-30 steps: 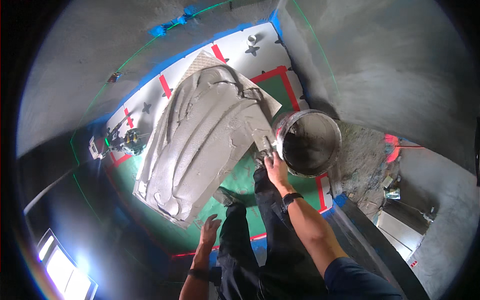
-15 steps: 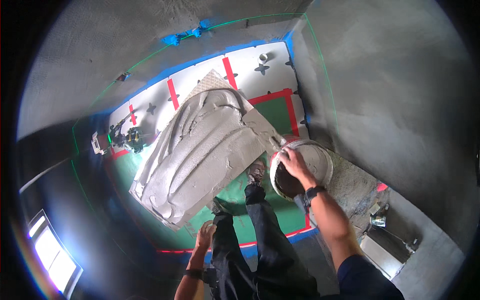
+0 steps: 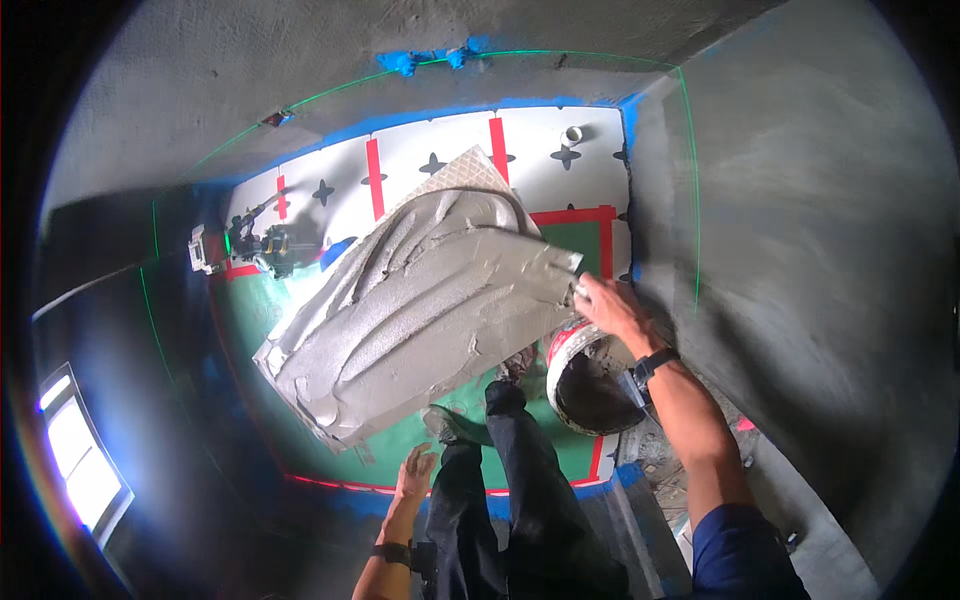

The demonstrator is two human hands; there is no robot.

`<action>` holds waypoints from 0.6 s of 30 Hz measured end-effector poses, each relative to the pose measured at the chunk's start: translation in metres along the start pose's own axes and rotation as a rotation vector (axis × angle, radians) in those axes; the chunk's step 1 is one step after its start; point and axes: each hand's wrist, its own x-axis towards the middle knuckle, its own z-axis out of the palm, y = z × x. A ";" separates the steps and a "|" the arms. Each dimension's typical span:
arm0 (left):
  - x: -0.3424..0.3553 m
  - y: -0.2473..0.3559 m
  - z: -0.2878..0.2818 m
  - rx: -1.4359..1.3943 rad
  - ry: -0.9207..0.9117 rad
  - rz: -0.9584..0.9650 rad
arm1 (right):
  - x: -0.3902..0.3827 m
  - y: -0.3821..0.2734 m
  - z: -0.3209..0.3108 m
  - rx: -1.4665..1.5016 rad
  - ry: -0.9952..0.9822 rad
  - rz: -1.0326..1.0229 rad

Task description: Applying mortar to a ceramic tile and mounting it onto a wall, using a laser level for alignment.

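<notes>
A large slab (image 3: 478, 172), patterned with a grid on its bare far corner, is coated with ridged grey mortar (image 3: 400, 290). My right hand (image 3: 610, 305) is wrapped around the handle of a trowel (image 3: 545, 265). The trowel's mortar-smeared blade lies against the coat at the slab's right end. Just below that hand stands a bucket (image 3: 562, 385) with grey mortar on its inner wall. My left hand (image 3: 415, 475) hangs near my left leg, fingers loosely apart, holding nothing.
Green sheeting (image 3: 250, 340) edged with red tape (image 3: 606, 240) covers the near floor around my feet. White panels with dark crosses (image 3: 430, 140) lie beyond it. A laser level on a stand (image 3: 285, 248) is at left. A short white pipe (image 3: 571, 136) sticks up at the far right.
My right hand and the trowel have moved up from the bucket's rim onto the slab's right end. The view has shifted; my left hand stays by my leg.
</notes>
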 end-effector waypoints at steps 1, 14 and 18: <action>0.004 0.000 0.000 -0.108 -0.013 0.010 | 0.008 -0.001 -0.006 0.043 0.057 0.053; -0.018 -0.063 -0.017 -0.093 0.057 -0.082 | 0.099 -0.019 -0.006 0.555 -0.178 0.007; -0.003 -0.055 0.006 -0.332 0.065 -0.096 | 0.135 0.030 -0.037 0.288 0.081 0.085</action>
